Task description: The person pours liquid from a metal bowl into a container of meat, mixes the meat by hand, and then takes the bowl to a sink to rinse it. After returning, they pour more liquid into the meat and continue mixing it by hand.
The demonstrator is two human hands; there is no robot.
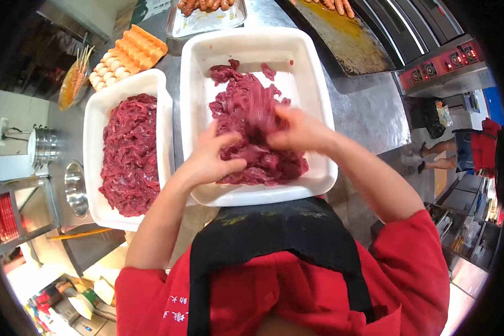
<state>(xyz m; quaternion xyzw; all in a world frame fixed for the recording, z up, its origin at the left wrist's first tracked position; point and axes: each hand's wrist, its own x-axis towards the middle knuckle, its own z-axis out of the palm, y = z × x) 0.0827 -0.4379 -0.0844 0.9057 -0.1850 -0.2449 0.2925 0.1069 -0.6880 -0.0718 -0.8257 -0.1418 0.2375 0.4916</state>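
Dark red raw meat strips (243, 103) are heaped in a large white tub (313, 84) in front of me. My left hand (213, 157) rests at the near left of the heap, its thumb and fingers spread apart against the meat. On the other side, my right hand (299, 131) reaches into the same heap. Motion smears its fingers, and the strips beside them are blurred too, so its grip cannot be made out. A second white tub (165, 112), left of the first, is filled with more meat strips (130, 154).
Eggs (109, 71) sit in an orange egg tray (140, 47) behind the left tub. A metal tray (207, 25) with sausages is at the back. A greasy griddle plate (347, 39) lies back right. A metal bowl (75, 187) stands left. Another person (467, 148) is at far right.
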